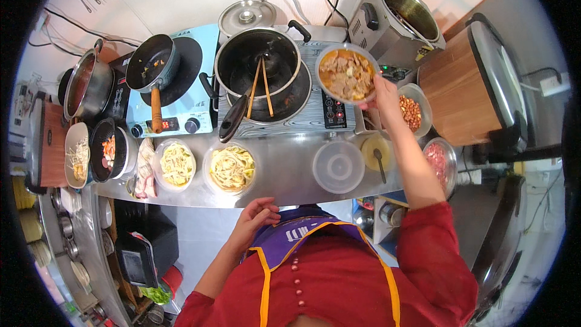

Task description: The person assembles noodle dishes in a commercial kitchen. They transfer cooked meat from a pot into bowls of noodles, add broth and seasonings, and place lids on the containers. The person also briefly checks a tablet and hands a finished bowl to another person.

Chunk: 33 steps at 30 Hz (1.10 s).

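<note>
My right hand (382,102) grips the rim of a clear plastic bowl of cooked meat in orange broth (346,74), held up over the right end of a grey wood-patterned induction cooker (330,118). To the left of the bowl stands a two-handled pot (225,60) with a dark inside. Wooden chopsticks (267,88) and a ladle with a black handle (235,120) rest in that pot. In front of my apron, my left hand (257,218) hovers near the counter edge, fingers loosely bent and apart, holding nothing.
Two bowls of noodles with greens (177,166) (231,168), a clear plastic lid (339,167) and a small bowl with a spoon (376,152) line the counter's front. A wooden-handled saucepan (151,63) sits on the blue cooker. Bowls of peanuts (410,114) and raw meat (437,163) stand right.
</note>
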{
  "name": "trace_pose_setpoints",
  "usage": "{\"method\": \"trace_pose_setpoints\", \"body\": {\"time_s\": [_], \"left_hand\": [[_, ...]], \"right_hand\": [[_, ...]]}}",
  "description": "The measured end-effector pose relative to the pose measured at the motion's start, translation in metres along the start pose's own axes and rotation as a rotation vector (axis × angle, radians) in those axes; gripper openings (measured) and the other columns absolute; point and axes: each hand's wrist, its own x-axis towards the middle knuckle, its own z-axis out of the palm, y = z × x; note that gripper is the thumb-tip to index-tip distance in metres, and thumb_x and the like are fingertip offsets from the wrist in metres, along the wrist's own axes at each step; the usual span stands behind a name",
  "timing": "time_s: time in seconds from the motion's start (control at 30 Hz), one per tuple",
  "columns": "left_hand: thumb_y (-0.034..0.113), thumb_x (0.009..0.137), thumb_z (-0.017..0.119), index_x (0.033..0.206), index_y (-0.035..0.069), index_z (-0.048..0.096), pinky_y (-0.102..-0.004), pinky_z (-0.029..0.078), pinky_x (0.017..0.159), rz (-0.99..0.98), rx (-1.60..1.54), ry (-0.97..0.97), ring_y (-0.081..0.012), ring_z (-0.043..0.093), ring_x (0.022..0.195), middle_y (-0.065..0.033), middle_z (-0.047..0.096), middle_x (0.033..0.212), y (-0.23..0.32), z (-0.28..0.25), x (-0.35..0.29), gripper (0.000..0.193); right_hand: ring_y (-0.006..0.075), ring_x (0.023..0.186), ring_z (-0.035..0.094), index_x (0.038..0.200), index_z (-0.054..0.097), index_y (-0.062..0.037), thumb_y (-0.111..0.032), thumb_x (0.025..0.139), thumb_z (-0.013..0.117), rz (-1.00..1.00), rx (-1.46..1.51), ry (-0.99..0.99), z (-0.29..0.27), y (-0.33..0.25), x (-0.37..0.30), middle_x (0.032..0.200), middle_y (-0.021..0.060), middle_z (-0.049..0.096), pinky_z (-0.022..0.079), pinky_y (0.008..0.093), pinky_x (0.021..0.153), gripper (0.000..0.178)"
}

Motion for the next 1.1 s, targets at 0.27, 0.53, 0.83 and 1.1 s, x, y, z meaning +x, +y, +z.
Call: {"method": "trace_pose_setpoints", "body": {"time_s": [0.27, 0.53, 0.83, 1.1], "left_hand": [[0.020, 0.095, 0.056, 0.127, 0.002, 0.048, -0.0318, 0.052, 0.085, -0.119, 0.080, -0.092, -0.0185, 0.061, 0.096, -0.0115, 0.060, 0.110, 0.005, -0.015, 0.008, 0.038], [0.022, 0.097, 0.053, 0.134, 0.002, 0.040, -0.0357, 0.053, 0.086, -0.153, 0.108, -0.171, -0.0225, 0.061, 0.097, -0.0146, 0.056, 0.115, -0.005, -0.041, 0.022, 0.044], [0.026, 0.101, 0.043, 0.132, 0.007, 0.035, -0.0394, 0.053, 0.084, -0.171, -0.085, -0.242, -0.0290, 0.061, 0.101, -0.0169, 0.054, 0.117, -0.011, -0.041, 0.037, 0.038], [0.025, 0.102, 0.040, 0.131, 0.010, 0.032, -0.0410, 0.054, 0.084, -0.114, -0.056, -0.235, -0.0309, 0.063, 0.099, -0.0165, 0.056, 0.113, -0.008, -0.030, 0.046, 0.033]], "right_hand": [[0.0190, 0.059, 0.065, 0.105, 0.061, 0.0055, -0.032, 0.099, 0.042, 0.200, -0.069, -0.052, 0.013, 0.024, -0.132, 0.082, 0.0124, 0.066, 0.054, 0.0278, 0.045, 0.043], [0.0121, 0.067, 0.060, 0.108, 0.063, -0.0005, -0.033, 0.099, 0.045, 0.172, -0.156, 0.048, 0.088, 0.124, -0.218, 0.083, 0.0071, 0.066, 0.049, 0.0277, 0.056, 0.038], [0.0138, 0.057, 0.062, 0.107, 0.061, 0.0019, -0.030, 0.101, 0.043, 0.069, -0.185, 0.133, 0.126, 0.181, -0.234, 0.075, 0.0078, 0.064, 0.053, 0.0279, 0.049, 0.037], [0.0138, 0.051, 0.060, 0.097, 0.060, 0.0001, -0.037, 0.100, 0.044, 0.265, 0.091, 0.194, 0.101, 0.144, -0.242, 0.070, 0.0061, 0.061, 0.048, 0.0261, 0.044, 0.041]]}}
